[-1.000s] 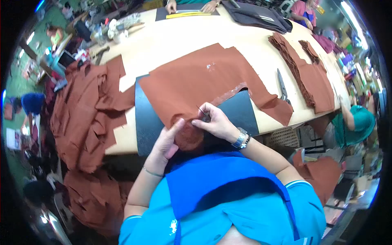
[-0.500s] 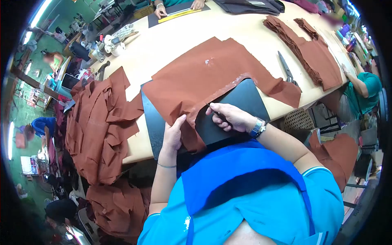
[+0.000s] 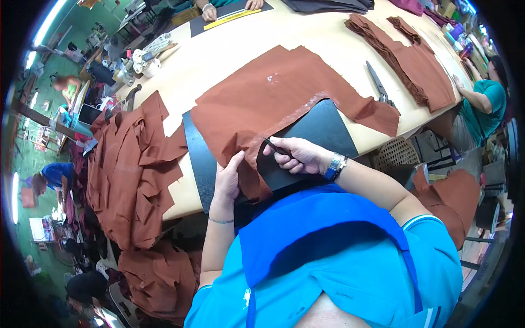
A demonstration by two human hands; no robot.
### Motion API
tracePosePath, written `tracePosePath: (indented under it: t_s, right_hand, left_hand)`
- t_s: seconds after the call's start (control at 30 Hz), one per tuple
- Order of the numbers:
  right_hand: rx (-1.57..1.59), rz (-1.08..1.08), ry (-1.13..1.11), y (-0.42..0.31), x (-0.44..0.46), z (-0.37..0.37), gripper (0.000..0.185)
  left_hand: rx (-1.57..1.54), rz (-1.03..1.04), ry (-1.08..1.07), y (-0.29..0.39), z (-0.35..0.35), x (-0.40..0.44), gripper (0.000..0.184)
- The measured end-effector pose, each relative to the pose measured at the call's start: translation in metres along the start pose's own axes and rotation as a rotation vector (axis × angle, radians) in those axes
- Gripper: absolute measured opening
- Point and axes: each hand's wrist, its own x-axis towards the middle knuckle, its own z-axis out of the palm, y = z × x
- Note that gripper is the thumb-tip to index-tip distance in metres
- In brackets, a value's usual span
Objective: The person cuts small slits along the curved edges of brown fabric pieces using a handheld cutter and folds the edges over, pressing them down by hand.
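A large piece of rust-brown fabric (image 3: 262,87) lies across a dark board (image 3: 322,136) on the cream table. At the near fold of the cloth, my left hand (image 3: 228,176) pinches the fabric between thumb and fingers. My right hand (image 3: 299,154) is closed around a small black pointed tool (image 3: 278,147), whose tip is at the fabric's edge; its exact kind I cannot make out. A pale, whitish strip runs along that edge. Part of the left fingers is hidden under the cloth.
Piled brown fabric (image 3: 128,169) hangs over the table's left edge. Large scissors (image 3: 378,83) lie right of the fabric, near folded brown pieces (image 3: 399,68). Across the table, a co-worker's hands hold a yellow ruler (image 3: 225,21). Another person in teal (image 3: 484,106) sits at the right.
The view has shifted slightly. The black tool in my right hand now shows more fully and has moved a little left along the fabric's edge. My left hand still pinches the cloth.
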Motion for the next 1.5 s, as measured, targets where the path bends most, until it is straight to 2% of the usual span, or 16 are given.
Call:
tracePosePath:
  t_s: [0.27, 1.07, 1.23, 1.3, 1.37, 1.43, 1.5]
  right_hand:
    - [0.02, 0.015, 0.019, 0.001, -0.007, 0.001, 0.036]
    - [-0.033, 0.035, 0.002, 0.0, -0.002, 0.007, 0.036]
    - [-0.06, -0.029, 0.042, 0.004, -0.015, 0.003, 0.038]
    - [0.033, -0.087, 0.1, 0.004, -0.034, -0.008, 0.037]
    - [0.141, -0.15, 0.185, 0.003, -0.053, -0.023, 0.037]
    - [0.196, -0.252, 0.279, 0.001, -0.067, -0.046, 0.039]
    - [0.335, -0.331, 0.334, 0.0, -0.073, -0.062, 0.038]
  left_hand:
    - [-0.012, -0.061, -0.007, -0.001, -0.005, 0.001, 0.047]
    - [0.012, 0.002, -0.04, 0.003, 0.001, -0.001, 0.047]
    - [0.276, 0.156, 0.018, 0.011, -0.009, -0.013, 0.049]
    - [0.426, 0.299, 0.141, 0.031, -0.018, -0.025, 0.051]
    - [0.747, 0.604, 0.407, 0.038, -0.037, -0.024, 0.055]
    - [1.128, 0.728, 0.496, 0.075, -0.024, -0.025, 0.058]
    - [1.219, 0.847, 0.229, 0.096, 0.014, -0.015, 0.044]
